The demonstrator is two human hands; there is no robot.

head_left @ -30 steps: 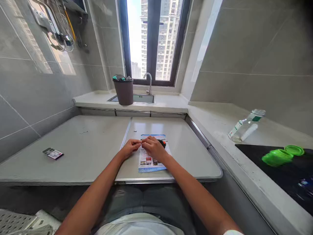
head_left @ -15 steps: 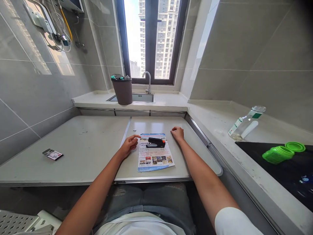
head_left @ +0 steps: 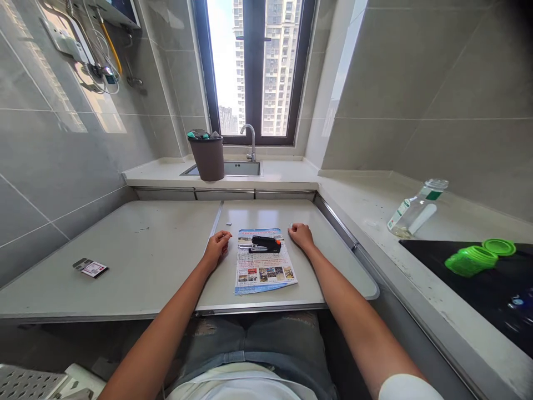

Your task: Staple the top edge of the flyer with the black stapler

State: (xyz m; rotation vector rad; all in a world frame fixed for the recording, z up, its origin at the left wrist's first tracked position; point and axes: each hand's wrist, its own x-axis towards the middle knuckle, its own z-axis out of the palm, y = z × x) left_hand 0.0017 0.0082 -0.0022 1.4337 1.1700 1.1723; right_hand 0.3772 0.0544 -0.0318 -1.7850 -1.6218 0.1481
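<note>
Lying crosswise on leaflet (head_left: pixel 264 261): stapler (head_left: pixel 266 242), orange end (head_left: pixel 278 242) rightward; left hand (head_left: pixel 216 248), right hand (head_left: pixel 302 236): fingers curled, grip unclear.

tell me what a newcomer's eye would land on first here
Probably the black stapler with its orange-red tip, lying on the printed flyer between the left hand and the right hand. Next, the bright green jar on the black cooktop at right. Then perhaps the brown bin by the sink, below the window.

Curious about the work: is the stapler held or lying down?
Lying down: the stapler is on the sheet, touched by neither left hand nor right hand.
</note>
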